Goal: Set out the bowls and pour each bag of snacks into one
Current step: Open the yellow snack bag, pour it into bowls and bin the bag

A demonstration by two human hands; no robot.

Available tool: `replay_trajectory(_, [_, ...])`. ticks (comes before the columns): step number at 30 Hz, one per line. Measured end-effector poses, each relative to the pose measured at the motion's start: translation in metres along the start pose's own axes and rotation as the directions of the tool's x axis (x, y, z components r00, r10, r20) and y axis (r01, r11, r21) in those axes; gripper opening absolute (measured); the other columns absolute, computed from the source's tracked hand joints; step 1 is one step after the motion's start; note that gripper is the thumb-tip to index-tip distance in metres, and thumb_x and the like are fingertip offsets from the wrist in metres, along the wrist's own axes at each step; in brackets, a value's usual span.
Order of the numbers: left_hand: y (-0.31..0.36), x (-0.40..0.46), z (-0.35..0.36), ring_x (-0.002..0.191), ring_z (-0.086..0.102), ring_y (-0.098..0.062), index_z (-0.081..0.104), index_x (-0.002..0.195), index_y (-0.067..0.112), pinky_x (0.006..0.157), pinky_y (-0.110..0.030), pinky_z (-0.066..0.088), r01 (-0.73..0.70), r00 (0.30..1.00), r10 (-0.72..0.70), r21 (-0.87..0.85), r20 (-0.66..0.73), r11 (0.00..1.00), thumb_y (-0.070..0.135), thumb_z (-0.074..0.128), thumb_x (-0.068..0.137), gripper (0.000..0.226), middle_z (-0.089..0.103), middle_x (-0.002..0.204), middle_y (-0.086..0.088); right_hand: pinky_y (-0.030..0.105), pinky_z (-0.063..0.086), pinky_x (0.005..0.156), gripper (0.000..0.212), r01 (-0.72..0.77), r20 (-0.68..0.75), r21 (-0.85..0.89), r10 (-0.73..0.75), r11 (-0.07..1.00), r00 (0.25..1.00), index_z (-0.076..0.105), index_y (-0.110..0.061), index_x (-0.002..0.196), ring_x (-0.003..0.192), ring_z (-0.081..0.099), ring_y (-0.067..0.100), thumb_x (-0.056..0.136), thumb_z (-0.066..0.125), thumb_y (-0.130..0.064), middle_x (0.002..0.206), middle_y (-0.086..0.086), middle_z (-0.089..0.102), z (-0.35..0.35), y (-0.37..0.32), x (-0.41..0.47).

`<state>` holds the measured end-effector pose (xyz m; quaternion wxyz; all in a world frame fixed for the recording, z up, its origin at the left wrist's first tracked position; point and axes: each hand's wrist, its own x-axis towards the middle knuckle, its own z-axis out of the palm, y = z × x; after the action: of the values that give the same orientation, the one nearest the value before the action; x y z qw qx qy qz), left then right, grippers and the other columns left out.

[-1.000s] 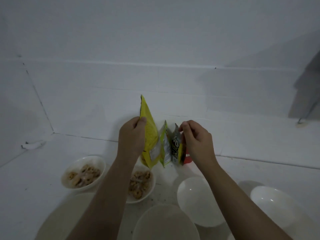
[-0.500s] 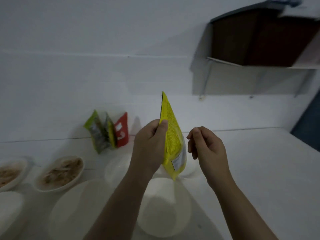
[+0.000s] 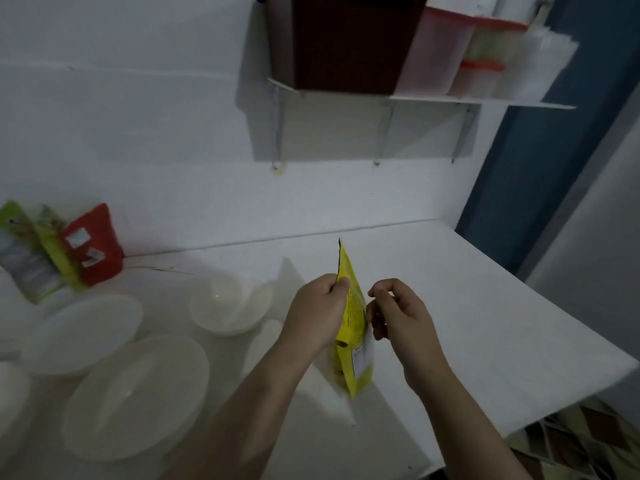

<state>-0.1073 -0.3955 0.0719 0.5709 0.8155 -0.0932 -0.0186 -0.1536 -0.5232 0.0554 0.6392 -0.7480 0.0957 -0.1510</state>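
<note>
Starting at the far left, we see a white bowl (image 3: 8,386) cut off by the frame edge, too little of it showing to judge its contents. Behind it, leaning on the wall, stand three unopened snack bags: two green bags (image 3: 33,252), overlapping so their edges blur together, and a red bag (image 3: 93,244) touching them. On the tabletop (image 3: 485,323) we count three more bowls in plain sight: an oval one (image 3: 83,332), a larger one (image 3: 135,396) nearer us, and a round one (image 3: 230,303) farther back; all look empty, though the dim light softens their rims. A further pale shape beneath our forearms is mostly hidden, and we cannot tell what it is. Our left hand (image 3: 318,311) holds the yellow bag (image 3: 355,327) upright above the tabletop, thumb and fingers pinching its upper edge. Our right hand (image 3: 398,311) sits just beside the bag, fingers curled loosely inward; whether they touch the bag we cannot tell. Above right, a wall shelf (image 3: 478,101) carries a dark box (image 3: 346,43) and blurred plastic containers (image 3: 460,53).
</note>
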Motion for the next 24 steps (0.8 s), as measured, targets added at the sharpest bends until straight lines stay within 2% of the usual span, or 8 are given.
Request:
replay_trajectory(2, [-0.004, -0.003, 0.022, 0.06, 0.036, -0.017, 0.035, 0.066, 0.014, 0.061, -0.033, 0.029, 0.023, 0.999, -0.025, 0.038, 0.041, 0.999, 0.029, 0.044, 0.1, 0.038, 0.035, 0.061, 0.001, 0.023, 0.041, 0.053, 0.016, -0.072, 0.019, 0.011, 0.072, 0.997, 0.997, 0.059, -0.007, 0.09, 0.054, 0.047, 0.015, 0.1, 0.047, -0.013, 0.063, 0.002, 0.058, -0.009, 0.012, -0.001])
replay_trajectory(5, [-0.006, -0.007, 0.043, 0.062, 0.043, -0.018, 0.042, 0.069, 0.012, 0.063, -0.035, 0.036, 0.043, 0.994, -0.045, 0.021, 0.095, 0.999, 0.037, 0.045, 0.098, 0.038, 0.042, 0.063, -0.002, 0.026, 0.039, 0.054, 0.018, -0.138, 0.005, 0.039, 0.138, 0.99, 0.99, 0.06, -0.009, 0.088, 0.053, 0.045, 0.012, 0.1, 0.048, -0.014, 0.061, -0.001, 0.054, -0.022, 0.024, -0.001])
replay_trajectory(8, [-0.006, -0.003, 0.048, 0.068, 0.055, -0.026, 0.054, 0.08, 0.005, 0.073, -0.042, 0.05, 0.127, 0.98, -0.105, -0.127, 0.167, 0.984, 0.061, 0.045, 0.086, 0.057, 0.056, 0.072, -0.012, 0.027, 0.037, 0.053, 0.017, -0.156, 0.006, 0.031, 0.156, 0.987, 0.988, 0.061, -0.009, 0.09, 0.052, 0.042, 0.013, 0.1, 0.049, -0.018, 0.062, 0.0, 0.055, -0.035, 0.026, 0.001])
replay_trajectory(9, [-0.007, 0.0, 0.048, 0.066, 0.054, -0.028, 0.053, 0.078, 0.006, 0.07, -0.042, 0.049, 0.139, 0.979, -0.11, -0.166, 0.17, 0.976, 0.061, 0.044, 0.087, 0.057, 0.055, 0.071, -0.013, 0.026, 0.037, 0.053, 0.017, -0.156, 0.009, 0.016, 0.156, 0.988, 0.988, 0.062, -0.011, 0.09, 0.052, 0.042, 0.012, 0.1, 0.05, -0.019, 0.062, -0.001, 0.057, -0.039, 0.025, 0.002])
replay_trajectory(13, [-0.009, 0.016, 0.046, 0.054, 0.042, -0.017, 0.045, 0.067, 0.017, 0.055, -0.03, 0.035, 0.079, 0.992, -0.056, -0.212, 0.113, 0.974, 0.036, 0.049, 0.098, 0.036, 0.044, 0.06, 0.001, 0.027, 0.04, 0.059, 0.017, -0.125, 0.005, -0.073, 0.126, 0.989, 0.992, 0.066, -0.02, 0.086, 0.055, 0.046, 0.008, 0.097, 0.053, -0.023, 0.065, -0.005, 0.06, -0.046, 0.02, 0.013])
replay_trajectory(18, [-0.011, 0.039, 0.045, 0.071, 0.051, -0.016, 0.053, 0.074, 0.022, 0.071, -0.033, 0.042, 0.095, 0.981, -0.065, -0.158, 0.183, 0.983, 0.036, 0.049, 0.097, 0.027, 0.053, 0.075, 0.002, 0.026, 0.04, 0.063, 0.019, -0.067, 0.042, -0.142, 0.073, 0.988, 0.996, 0.068, -0.018, 0.084, 0.053, 0.049, -0.002, 0.095, 0.055, -0.027, 0.067, -0.008, 0.064, -0.042, 0.009, 0.032])
replay_trajectory(21, [-0.011, 0.048, 0.045, 0.068, 0.05, -0.013, 0.054, 0.073, 0.023, 0.067, -0.029, 0.039, 0.076, 0.986, -0.055, -0.125, 0.16, 0.989, 0.035, 0.049, 0.097, 0.027, 0.054, 0.073, 0.005, 0.023, 0.038, 0.063, 0.027, -0.05, 0.084, -0.191, 0.067, 0.98, 0.994, 0.066, -0.013, 0.083, 0.051, 0.049, -0.004, 0.097, 0.054, -0.033, 0.069, -0.008, 0.064, -0.033, 0.002, 0.044])
replay_trajectory(24, [-0.009, 0.057, 0.044, 0.064, 0.047, -0.009, 0.051, 0.072, 0.021, 0.061, -0.026, 0.035, 0.062, 0.991, -0.052, -0.082, 0.124, 0.995, 0.035, 0.048, 0.097, 0.029, 0.051, 0.07, 0.008, 0.023, 0.038, 0.064, 0.038, -0.05, 0.082, -0.253, 0.073, 0.966, 0.994, 0.063, -0.009, 0.08, 0.059, 0.05, 0.003, 0.097, 0.052, -0.04, 0.072, -0.005, 0.063, -0.025, -0.001, 0.059])
